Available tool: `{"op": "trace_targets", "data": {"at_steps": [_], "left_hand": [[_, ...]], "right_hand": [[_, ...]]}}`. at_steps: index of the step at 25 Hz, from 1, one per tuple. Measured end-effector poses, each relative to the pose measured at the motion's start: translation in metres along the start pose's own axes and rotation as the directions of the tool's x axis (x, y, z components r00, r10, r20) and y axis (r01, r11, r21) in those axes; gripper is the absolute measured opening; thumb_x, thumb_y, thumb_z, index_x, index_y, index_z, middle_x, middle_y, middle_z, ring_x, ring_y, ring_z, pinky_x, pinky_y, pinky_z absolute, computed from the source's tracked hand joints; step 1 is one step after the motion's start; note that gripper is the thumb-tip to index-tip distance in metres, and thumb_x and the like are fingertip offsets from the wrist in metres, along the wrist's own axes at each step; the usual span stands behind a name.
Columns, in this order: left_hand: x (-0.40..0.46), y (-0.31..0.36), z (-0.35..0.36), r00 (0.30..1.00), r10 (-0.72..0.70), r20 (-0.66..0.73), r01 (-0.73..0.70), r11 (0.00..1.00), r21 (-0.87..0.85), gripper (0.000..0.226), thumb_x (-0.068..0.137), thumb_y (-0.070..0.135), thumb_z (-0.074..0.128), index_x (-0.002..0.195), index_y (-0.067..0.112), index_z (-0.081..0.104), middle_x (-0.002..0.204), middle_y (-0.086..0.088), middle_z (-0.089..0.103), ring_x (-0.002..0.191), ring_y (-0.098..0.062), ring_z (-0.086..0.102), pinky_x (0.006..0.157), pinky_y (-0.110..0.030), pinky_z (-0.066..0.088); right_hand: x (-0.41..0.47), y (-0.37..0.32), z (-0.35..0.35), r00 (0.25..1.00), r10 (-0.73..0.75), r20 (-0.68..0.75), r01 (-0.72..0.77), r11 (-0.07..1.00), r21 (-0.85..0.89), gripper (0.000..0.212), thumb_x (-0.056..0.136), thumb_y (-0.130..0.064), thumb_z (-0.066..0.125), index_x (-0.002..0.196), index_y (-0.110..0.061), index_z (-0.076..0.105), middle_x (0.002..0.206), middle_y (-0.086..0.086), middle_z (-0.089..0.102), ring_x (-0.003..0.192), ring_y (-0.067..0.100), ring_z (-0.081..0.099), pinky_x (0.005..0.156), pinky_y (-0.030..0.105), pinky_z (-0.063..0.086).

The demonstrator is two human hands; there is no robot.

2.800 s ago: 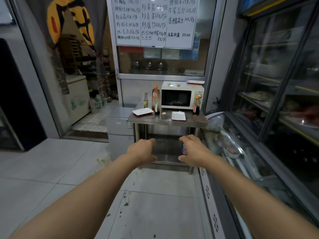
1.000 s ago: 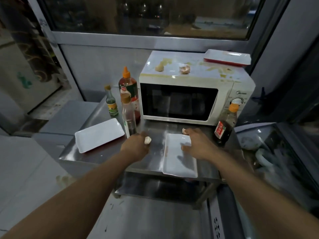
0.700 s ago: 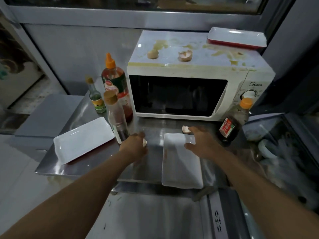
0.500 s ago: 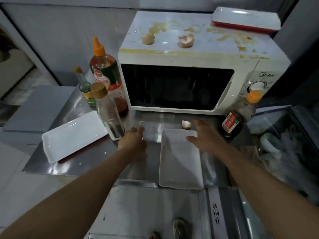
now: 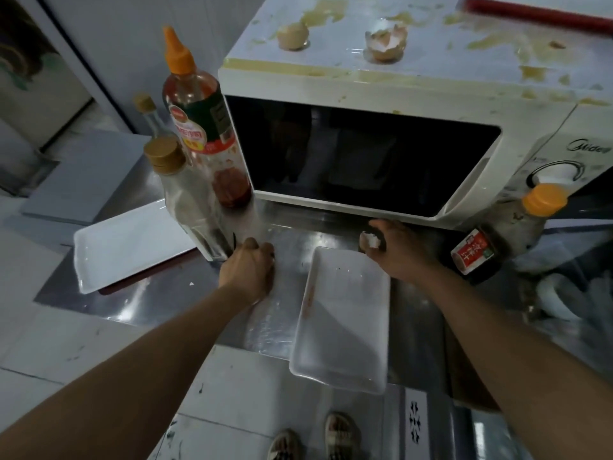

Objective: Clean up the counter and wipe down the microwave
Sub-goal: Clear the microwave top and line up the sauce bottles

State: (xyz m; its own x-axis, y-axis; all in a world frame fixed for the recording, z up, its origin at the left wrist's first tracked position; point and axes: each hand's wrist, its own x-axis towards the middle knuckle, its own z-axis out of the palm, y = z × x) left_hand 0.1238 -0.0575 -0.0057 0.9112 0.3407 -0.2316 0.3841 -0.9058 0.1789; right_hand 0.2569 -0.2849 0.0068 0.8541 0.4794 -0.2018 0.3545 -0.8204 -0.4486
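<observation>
The right hand (image 5: 396, 250) pinches a small pale piece of broken eggshell (image 5: 370, 241) between curled fingers, just above the far corner of a shallow white rectangular plastic tray (image 5: 341, 327) that lies on the brushed stainless-steel counter (image 5: 285, 313) and overhangs its near edge. The left hand (image 5: 248, 270) sits knuckles-up on the bare metal with its fingers curled under; it seems to close on something small, but the view hides what, so I cannot tell its hold. Just beside it stands a clear glass bottle with a gold screw cap (image 5: 189, 200), and behind that a tall squeeze bottle of red sauce with an orange nozzle (image 5: 199, 127) and a small slim bottle with a tan cap (image 5: 149, 117). A second flat white rectangular tray (image 5: 126, 244) lies to the left. The white enamel microwave with a dark glass door (image 5: 365, 154) stands at the back; its top is smeared with yellowish dried egg and bears two cracked brown eggshell halves (image 5: 386, 39). A dark soy-type bottle with an orange cap (image 5: 497, 240) leans by its dial.
</observation>
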Motion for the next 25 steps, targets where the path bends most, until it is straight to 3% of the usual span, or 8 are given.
{"op": "trace_targets", "data": {"at_steps": [4,8,17,22,25], "left_hand": [[0.005,0.010,-0.006,0.999,-0.009,-0.044,0.007,0.999,-0.051,0.028,0.088,0.023,0.053,0.114,0.013,0.057,0.109,-0.012,0.056,0.098,-0.035,0.060,0.072,-0.041,0.053],[0.010,0.027,-0.014,0.996,0.019,-0.084,-0.026,0.996,-0.088,0.025,0.084,0.020,0.057,0.108,0.012,0.059,0.105,-0.010,0.060,0.096,-0.034,0.061,0.073,-0.044,0.054],[0.010,0.048,-0.028,0.996,0.019,-0.092,-0.029,0.995,-0.100,0.028,0.088,0.020,0.056,0.115,0.014,0.057,0.112,-0.009,0.061,0.103,-0.031,0.058,0.079,-0.043,0.053],[0.000,0.051,-0.047,0.994,0.038,-0.106,-0.050,0.992,-0.119,0.026,0.085,0.016,0.057,0.110,0.014,0.058,0.111,-0.007,0.062,0.101,-0.030,0.059,0.075,-0.040,0.052],[-0.007,0.053,-0.067,0.991,0.071,-0.114,-0.083,0.991,-0.108,0.027,0.083,0.016,0.059,0.110,0.013,0.059,0.112,-0.008,0.063,0.102,-0.030,0.060,0.075,-0.038,0.052]], "right_hand": [[0.017,0.007,0.001,0.992,-0.068,0.111,0.063,0.997,0.049,0.048,0.095,-0.029,0.050,0.141,-0.025,0.037,0.148,0.000,0.036,0.133,0.021,0.039,0.108,0.033,0.034],[0.027,0.011,0.002,0.976,-0.136,0.167,0.129,0.990,0.054,0.042,0.095,-0.023,0.050,0.136,-0.022,0.044,0.142,0.001,0.045,0.125,0.019,0.046,0.103,0.028,0.036],[0.027,0.006,-0.003,0.973,-0.161,0.165,0.165,0.986,-0.009,0.039,0.093,-0.012,0.052,0.131,-0.010,0.049,0.136,0.008,0.047,0.126,0.022,0.043,0.099,0.024,0.035],[0.007,-0.003,-0.019,0.983,-0.118,0.138,0.112,0.992,0.054,0.043,0.094,-0.015,0.049,0.136,-0.015,0.042,0.140,0.008,0.037,0.125,0.024,0.044,0.102,0.028,0.036],[-0.011,-0.014,-0.031,0.985,-0.141,0.094,0.138,0.990,0.039,0.039,0.094,-0.017,0.049,0.133,-0.015,0.045,0.133,0.009,0.042,0.118,0.023,0.049,0.097,0.023,0.036]]}}
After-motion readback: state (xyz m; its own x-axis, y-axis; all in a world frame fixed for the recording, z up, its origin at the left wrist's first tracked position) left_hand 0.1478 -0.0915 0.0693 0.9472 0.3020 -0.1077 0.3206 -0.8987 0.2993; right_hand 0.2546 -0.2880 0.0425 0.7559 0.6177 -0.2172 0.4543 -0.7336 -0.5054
